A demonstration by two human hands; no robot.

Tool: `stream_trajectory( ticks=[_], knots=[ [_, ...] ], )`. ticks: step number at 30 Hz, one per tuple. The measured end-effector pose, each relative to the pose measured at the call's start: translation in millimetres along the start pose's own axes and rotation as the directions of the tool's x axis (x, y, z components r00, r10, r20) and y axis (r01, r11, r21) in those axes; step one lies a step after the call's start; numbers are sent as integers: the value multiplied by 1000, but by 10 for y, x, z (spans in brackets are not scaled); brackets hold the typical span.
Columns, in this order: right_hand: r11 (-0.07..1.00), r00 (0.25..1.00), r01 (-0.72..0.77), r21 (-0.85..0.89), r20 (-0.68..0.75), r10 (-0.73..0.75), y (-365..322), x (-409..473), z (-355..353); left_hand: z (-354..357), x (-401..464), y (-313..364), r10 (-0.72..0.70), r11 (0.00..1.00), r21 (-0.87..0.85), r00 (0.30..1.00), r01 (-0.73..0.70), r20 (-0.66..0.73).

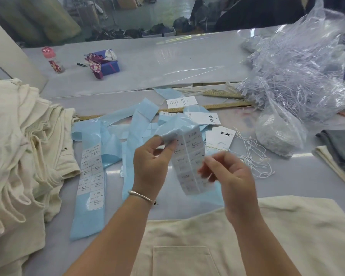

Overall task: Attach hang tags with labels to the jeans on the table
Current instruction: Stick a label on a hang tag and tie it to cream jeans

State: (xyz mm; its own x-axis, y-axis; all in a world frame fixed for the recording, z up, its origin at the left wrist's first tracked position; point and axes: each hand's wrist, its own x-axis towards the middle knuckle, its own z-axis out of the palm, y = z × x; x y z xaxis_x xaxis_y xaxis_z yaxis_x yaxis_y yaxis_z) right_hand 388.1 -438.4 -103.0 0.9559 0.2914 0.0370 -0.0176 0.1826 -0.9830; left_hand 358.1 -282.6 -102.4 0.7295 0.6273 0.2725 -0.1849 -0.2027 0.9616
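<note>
My left hand [150,164] pinches the top of a light-blue backing strip [189,156] that carries several white size labels, held up above the table. My right hand [229,176] pinches at the strip's right edge, fingers curled; the picture is blurred there. Cream jeans [247,236] lie flat at the near edge with a back pocket showing. White hang tags [220,135] with black characters lie beyond the strip, beside loose white strings [255,156]. Another label strip [92,176] lies on the table to the left.
A pile of cream jeans [22,146] fills the left. Clear plastic bags [299,76] heap at the right, with folded grey and cream cloth [341,148] below. Wooden rulers [223,106] lie across the middle. A pink-capped bottle [54,59] and purple box [106,63] stand far back.
</note>
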Motion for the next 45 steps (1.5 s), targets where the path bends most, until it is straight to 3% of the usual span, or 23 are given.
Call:
stream_trajectory(
  ticks=[1, 3, 6, 10, 22, 29, 32, 34, 37, 39, 41, 43, 45],
  knots=[
    [946, 972, 226, -231, -18, -236, -55, 35, -7, 2, 20, 40, -16, 999, -32, 999, 18, 44],
    [687, 852, 474, -551, 90, -516, -108, 108, -16, 19, 25, 117, -86, 987, -123, 987, 103, 138],
    [447, 763, 551, -705, 208, -612, -151, 178, 22, 51, -12, 176, -196, 957, -172, 956, 235, 219],
    [341, 725, 576, -743, 271, -633, -146, 252, 57, 60, -58, 182, -261, 934, -175, 929, 312, 263],
    [496, 822, 492, -716, 194, -535, -52, 333, 77, 145, 12, 232, -361, 918, -86, 905, 387, 223],
    [522, 811, 510, -684, 181, -556, -74, 358, 37, 154, 63, 180, -416, 899, -57, 889, 434, 192],
    [505, 801, 540, -673, 227, -554, -91, 344, 20, 164, 83, 145, -438, 890, -52, 882, 452, 176],
    [549, 819, 548, -631, 270, -507, -120, 329, -2, 172, 127, 108, -457, 883, -47, 877, 467, 147],
    [798, 906, 417, -435, 264, -330, -177, 286, -81, 148, 244, 11, -493, 865, -74, 869, 496, 47],
    [972, 954, 210, -105, 240, -180, -235, 265, -160, 72, 334, -71, -529, 843, -140, 847, 519, -52],
    [974, 981, 28, 223, 183, -70, -255, 269, -240, -42, 410, -181, -557, 829, -143, 819, 540, -137],
    [961, 998, -36, 275, 63, 20, -254, 295, -288, -174, 453, -291, -576, 802, 108, 808, 588, -125],
    [976, 997, -77, 206, -9, 80, -230, 316, -307, -288, 429, -309, -624, 618, 587, 781, 523, -39]
  ],
)
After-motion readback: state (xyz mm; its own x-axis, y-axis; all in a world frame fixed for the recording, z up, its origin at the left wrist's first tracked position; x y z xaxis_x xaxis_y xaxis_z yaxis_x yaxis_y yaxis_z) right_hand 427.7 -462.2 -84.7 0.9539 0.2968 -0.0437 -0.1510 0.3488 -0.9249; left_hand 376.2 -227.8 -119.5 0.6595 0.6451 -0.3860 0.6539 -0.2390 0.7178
